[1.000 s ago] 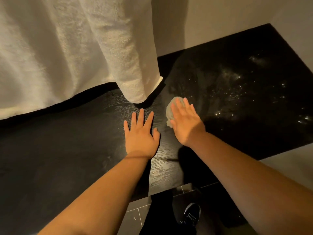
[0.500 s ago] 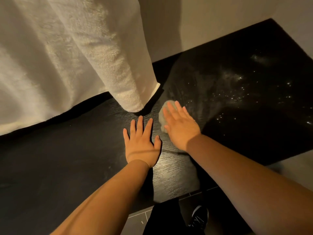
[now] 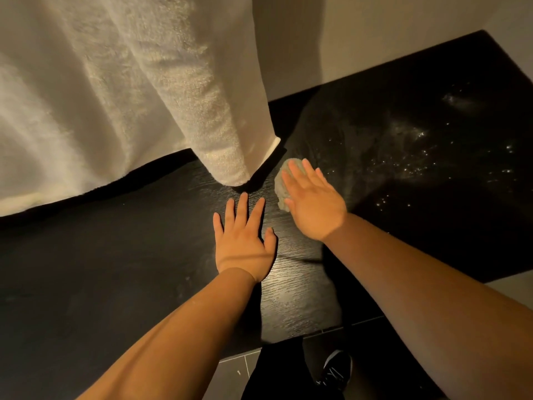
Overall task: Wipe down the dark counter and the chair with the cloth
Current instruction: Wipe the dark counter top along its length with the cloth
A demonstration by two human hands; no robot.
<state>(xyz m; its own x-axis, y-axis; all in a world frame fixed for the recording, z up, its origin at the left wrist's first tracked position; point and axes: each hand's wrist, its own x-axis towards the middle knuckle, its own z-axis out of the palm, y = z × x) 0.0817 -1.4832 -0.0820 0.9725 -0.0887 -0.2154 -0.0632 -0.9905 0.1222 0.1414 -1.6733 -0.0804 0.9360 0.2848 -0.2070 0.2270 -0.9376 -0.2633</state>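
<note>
Near the middle of the dark counter, toward its far edge, the small grey cloth lies under the right hand, whose straight fingers press flat on it. Just beside it, the left hand rests palm-down, fingers spread, below a hanging white towel.

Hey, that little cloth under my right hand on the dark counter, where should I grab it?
Probably the bunched edge of the cloth that sticks out past the right hand, coming from above. It lies as a small wad on the counter, so curling that flat hand down over it should gather it.
</note>
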